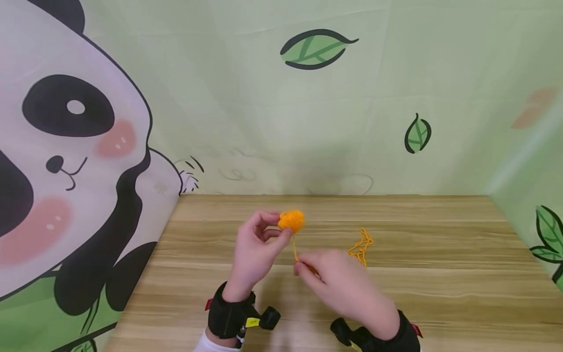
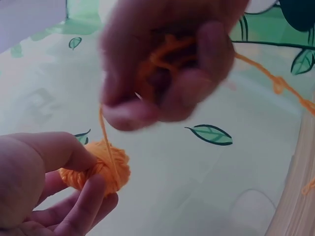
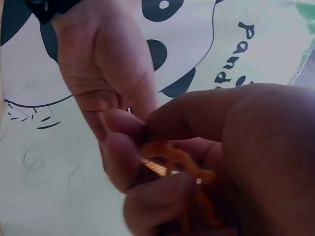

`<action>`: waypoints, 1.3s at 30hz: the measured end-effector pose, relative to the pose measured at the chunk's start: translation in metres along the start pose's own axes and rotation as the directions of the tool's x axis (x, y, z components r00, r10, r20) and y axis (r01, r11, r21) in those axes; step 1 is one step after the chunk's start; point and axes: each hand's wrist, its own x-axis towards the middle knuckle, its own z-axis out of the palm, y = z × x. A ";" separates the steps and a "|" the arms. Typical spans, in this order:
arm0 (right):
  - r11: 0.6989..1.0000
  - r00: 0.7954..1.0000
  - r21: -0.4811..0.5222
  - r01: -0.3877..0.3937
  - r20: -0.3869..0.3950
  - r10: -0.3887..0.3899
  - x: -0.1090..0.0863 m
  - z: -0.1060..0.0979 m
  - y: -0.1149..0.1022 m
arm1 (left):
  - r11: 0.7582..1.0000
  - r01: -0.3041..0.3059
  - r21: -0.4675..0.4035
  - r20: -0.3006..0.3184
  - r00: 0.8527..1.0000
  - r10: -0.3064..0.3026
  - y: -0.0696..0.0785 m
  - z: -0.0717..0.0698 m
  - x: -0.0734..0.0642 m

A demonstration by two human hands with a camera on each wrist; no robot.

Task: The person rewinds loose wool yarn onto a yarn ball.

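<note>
1. My left hand [image 1: 259,247] has its thumb and fingers clamped on an orange yarn ball [image 1: 291,221], held up above the table [image 1: 462,293].
2. My right hand [image 1: 345,281] pinches the yarn strand [image 1: 294,248] running from the ball, thumb and fingertips together; more yarn bunches within its curled fingers.
3. The ball looks compact and roundish, wound in close layers, one strand crossing its side.
4. Loose yarn [image 1: 363,243] trails in kinked loops on the tabletop, just beyond my right hand.
5. Black straps [image 1: 228,313] circle both wrists; in the right wrist view, my own fingers block most of the ball.
6. The tabletop is light wood-grain, streaked side to side, its far edge meeting a creased pale-green backdrop [image 1: 246,98].
7. Printed leaves [image 1: 314,50] dot that sheet; a large panda [image 1: 98,63] fills its left.
</note>
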 end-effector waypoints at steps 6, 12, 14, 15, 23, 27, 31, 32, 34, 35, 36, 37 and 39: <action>0.999 0.979 0.023 0.041 -0.200 -0.035 -0.004 -0.009 0.002 | 0.989 -0.086 0.120 0.095 0.993 0.074 0.018 0.006 -0.002; 0.998 0.944 0.033 0.050 -0.329 -0.037 -0.005 -0.016 0.008 | 0.978 -0.159 0.134 0.214 0.968 0.128 0.033 0.008 -0.005; 0.998 0.937 0.023 0.050 -0.348 -0.039 -0.005 -0.017 0.010 | 0.975 -0.179 0.133 0.251 0.958 0.141 0.032 0.008 -0.005; 0.999 0.934 0.017 0.049 -0.356 -0.040 -0.005 -0.017 0.011 | 0.974 -0.184 0.136 0.264 0.954 0.143 0.029 0.008 -0.006; 0.999 0.909 0.016 0.043 -0.415 -0.033 -0.002 -0.018 0.016 | 0.974 -0.193 0.116 0.351 0.926 0.141 0.007 0.004 -0.004; 0.999 0.909 0.033 0.037 -0.417 -0.020 -0.001 -0.018 0.021 | 0.980 -0.188 0.071 0.400 0.905 0.145 0.006 0.002 -0.004; 0.999 0.925 0.029 -0.015 -0.379 0.025 0.001 -0.016 0.027 | 0.989 -0.148 0.008 0.424 0.896 0.131 0.008 0.000 -0.005; 0.999 0.932 0.027 -0.031 -0.361 0.038 0.001 -0.016 0.029 | 0.991 -0.137 -0.008 0.424 0.897 0.127 0.009 0.000 -0.005; 0.998 0.945 0.028 -0.055 -0.321 0.061 0.003 -0.014 0.031 | 0.993 -0.113 -0.037 0.416 0.902 0.119 0.009 -0.001 -0.006; 0.997 0.952 0.029 -0.066 -0.298 0.071 0.004 -0.013 0.032 | 0.993 -0.102 -0.050 0.409 0.905 0.114 0.010 -0.002 -0.006; 0.997 0.958 0.031 -0.073 -0.277 0.079 0.004 -0.012 0.032 | 0.994 -0.091 -0.061 0.401 0.910 0.108 0.010 -0.003 -0.007; 0.996 0.963 0.038 -0.077 -0.256 0.084 0.005 -0.011 0.033 | 0.994 -0.080 -0.070 0.392 0.915 0.101 0.009 -0.004 -0.007; 0.995 0.971 0.047 -0.086 -0.221 0.095 0.007 -0.009 0.033 | 0.994 -0.061 -0.091 0.372 0.924 0.091 0.010 -0.005 -0.008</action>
